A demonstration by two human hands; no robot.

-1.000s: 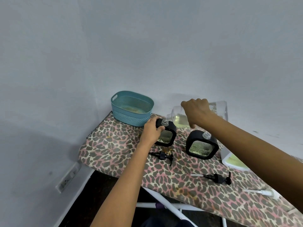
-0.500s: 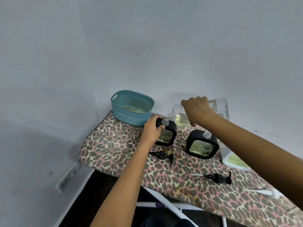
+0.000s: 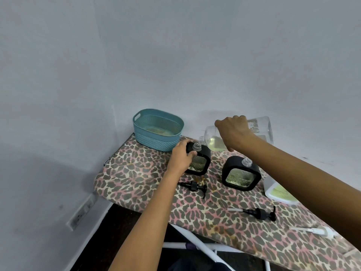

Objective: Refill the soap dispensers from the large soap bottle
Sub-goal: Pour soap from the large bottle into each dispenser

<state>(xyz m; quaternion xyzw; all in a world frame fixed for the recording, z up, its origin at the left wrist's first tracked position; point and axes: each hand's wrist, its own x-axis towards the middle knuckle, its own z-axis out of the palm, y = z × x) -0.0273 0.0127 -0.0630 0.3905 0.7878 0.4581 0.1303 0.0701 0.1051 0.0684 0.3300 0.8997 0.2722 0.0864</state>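
Right hand [image 3: 232, 132] is gripping the large soap bottle [image 3: 261, 132], holding it tipped almost flat, mouth pointing left and hanging just beside the far dispenser [image 3: 202, 163]'s open neck. Left hand [image 3: 181, 157] is wrapping round that dispenser, bracing it on the leopard-print ironing board [image 3: 136, 173] in a grey-walled corner.

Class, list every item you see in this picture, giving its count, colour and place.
soap dispensers: 2, black, necks open, mid-board
large soap bottle: 1, clear, tilted toward left dispenser
black pumps: 2, black, lying on board
white pump: 1, white, board's near right
basket: 1, teal, board's far corner
container: 1, white, pale green inside, right of dispensers
ironing board: 1, leopard print, against wall
wall socket: 1, white, low left wall
left hand: 1, grips left dispenser
right hand: 1, holds bottle
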